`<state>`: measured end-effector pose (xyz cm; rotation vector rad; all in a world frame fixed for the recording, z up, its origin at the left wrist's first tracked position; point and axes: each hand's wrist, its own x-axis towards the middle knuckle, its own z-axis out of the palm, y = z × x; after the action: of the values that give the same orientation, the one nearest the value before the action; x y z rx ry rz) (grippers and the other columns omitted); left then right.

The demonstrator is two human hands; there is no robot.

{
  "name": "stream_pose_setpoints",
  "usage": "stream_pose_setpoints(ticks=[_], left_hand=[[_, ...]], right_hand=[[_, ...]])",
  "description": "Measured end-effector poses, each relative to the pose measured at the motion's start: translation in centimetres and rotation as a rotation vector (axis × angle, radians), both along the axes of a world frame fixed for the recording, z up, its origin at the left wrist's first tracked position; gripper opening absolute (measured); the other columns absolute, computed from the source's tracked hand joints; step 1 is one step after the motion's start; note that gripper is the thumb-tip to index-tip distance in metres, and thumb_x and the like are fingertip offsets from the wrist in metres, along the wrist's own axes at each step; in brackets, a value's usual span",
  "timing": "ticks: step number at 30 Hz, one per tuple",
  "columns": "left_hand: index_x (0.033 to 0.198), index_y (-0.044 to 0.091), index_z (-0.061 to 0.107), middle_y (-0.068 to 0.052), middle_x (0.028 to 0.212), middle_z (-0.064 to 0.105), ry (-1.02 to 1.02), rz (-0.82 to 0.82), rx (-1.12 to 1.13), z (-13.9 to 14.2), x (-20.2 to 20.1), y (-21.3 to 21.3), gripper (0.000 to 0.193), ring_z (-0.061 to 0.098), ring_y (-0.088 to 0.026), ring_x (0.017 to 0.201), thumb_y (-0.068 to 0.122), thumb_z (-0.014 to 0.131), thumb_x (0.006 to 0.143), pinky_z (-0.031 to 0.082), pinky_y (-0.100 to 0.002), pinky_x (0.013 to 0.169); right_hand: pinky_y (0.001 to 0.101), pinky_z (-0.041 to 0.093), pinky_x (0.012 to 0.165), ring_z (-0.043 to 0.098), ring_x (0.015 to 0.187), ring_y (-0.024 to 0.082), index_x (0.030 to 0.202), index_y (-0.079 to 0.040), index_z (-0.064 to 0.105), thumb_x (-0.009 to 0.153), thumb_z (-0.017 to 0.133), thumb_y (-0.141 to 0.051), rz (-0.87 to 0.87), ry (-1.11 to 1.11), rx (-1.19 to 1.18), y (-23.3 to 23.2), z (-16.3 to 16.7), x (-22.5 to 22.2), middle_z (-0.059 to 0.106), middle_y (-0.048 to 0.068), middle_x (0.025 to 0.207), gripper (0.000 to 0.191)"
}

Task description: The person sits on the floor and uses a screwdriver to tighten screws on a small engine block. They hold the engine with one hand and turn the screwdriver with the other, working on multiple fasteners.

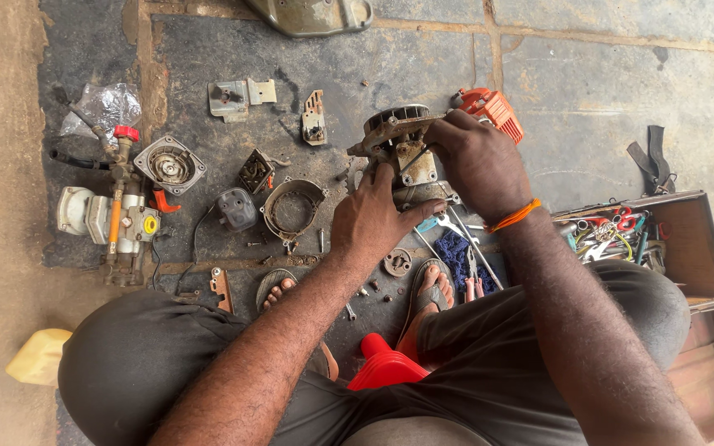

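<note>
I hold a small grey engine block (397, 142) with cooling fins above the oily floor. My left hand (371, 219) grips it from below, fingers up against its lower side. My right hand (478, 162) grasps its top right, fingers curled over the finned part; an orange thread band circles that wrist. An orange plastic cover (493, 110) lies just behind the right hand. Whether a tool is in the right hand cannot be seen.
A pump assembly with a red cap (119, 211), a recoil housing (169, 165), a round ring part (292, 208), metal brackets (240, 97) and loose bolts lie to the left. An open toolbox (689, 239) stands right. Pliers and blue cloth (459, 252) lie by my sandalled feet.
</note>
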<state>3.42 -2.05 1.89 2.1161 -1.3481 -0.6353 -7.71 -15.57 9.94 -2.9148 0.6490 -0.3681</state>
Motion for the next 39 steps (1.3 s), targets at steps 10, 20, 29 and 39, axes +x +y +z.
stream_pose_setpoints(ticks=[10,20,29,39], left_hand=[[0.133,0.001,0.046,-0.025,0.115,0.064,-0.001,-0.004,-0.004,0.5,0.1,0.0,0.102,0.076,-0.036,0.096,0.086,0.059,0.078,0.067,-0.045,0.061],[0.123,0.003,0.050,-0.020,0.108,0.065,-0.005,0.006,-0.043,-0.2,-0.1,0.0,0.094,0.077,-0.032,0.091,0.085,0.061,0.078,0.067,-0.042,0.060],[0.126,0.001,0.049,-0.023,0.109,0.065,-0.021,-0.010,0.002,-0.9,0.1,-0.2,0.091,0.077,-0.034,0.090,0.081,0.062,0.085,0.067,-0.043,0.060],[0.133,0.001,0.048,-0.023,0.113,0.065,0.011,0.000,-0.013,-0.2,-0.1,-0.1,0.102,0.076,-0.034,0.096,0.087,0.057,0.079,0.067,-0.044,0.060]], right_hand=[[0.0415,0.059,0.080,0.074,0.092,0.028,0.110,-0.006,0.075,0.095,0.068,-0.010,-0.078,-0.050,0.221,-0.5,0.3,-0.6,0.075,0.012,0.104,0.017],[0.0437,0.061,0.081,0.076,0.098,0.029,0.122,0.004,0.056,0.092,0.078,-0.049,-0.405,-0.016,0.400,1.1,-0.9,0.3,0.074,0.019,0.108,0.064],[0.0471,0.059,0.081,0.073,0.100,0.035,0.122,0.004,0.050,0.088,0.081,-0.035,-0.405,0.016,0.452,2.2,-1.0,0.4,0.071,0.022,0.108,0.061],[0.0479,0.055,0.092,0.070,0.107,0.030,0.125,-0.016,0.071,0.093,0.068,-0.015,-0.207,0.208,0.128,-0.5,0.3,-1.8,0.072,0.009,0.118,0.032]])
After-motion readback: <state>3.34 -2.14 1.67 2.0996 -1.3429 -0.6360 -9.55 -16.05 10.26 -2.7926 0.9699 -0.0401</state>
